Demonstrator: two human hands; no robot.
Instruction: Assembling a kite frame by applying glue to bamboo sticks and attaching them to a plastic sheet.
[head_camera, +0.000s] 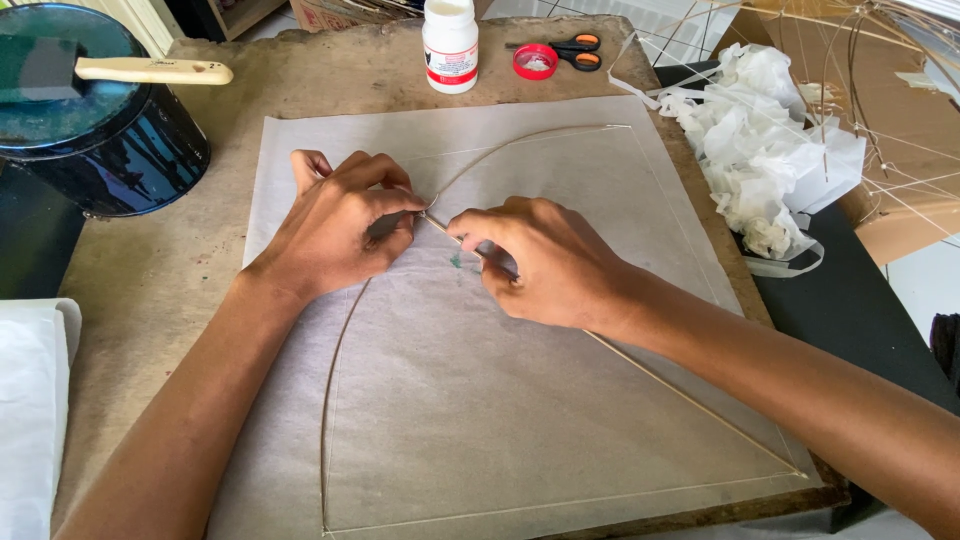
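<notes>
A sheet of pale grey paper (480, 410) lies flat on a worn wooden board (140, 290). On it rest a thin straight stick (690, 400), running from the sheet's middle to its near right corner, and a thin bowed stick (335, 370) curving from the near left up to the far right. My left hand (335, 225) pinches the bowed stick where the two sticks cross. My right hand (540, 262) pinches the straight stick just right of that crossing.
A dark round tin (110, 150) with a foam brush (150, 70) lying on its lid stands far left. A white glue bottle (450, 45), a red cap (535, 62) and orange-handled scissors (575, 50) sit at the back. Crumpled white tissue (770, 160) lies right.
</notes>
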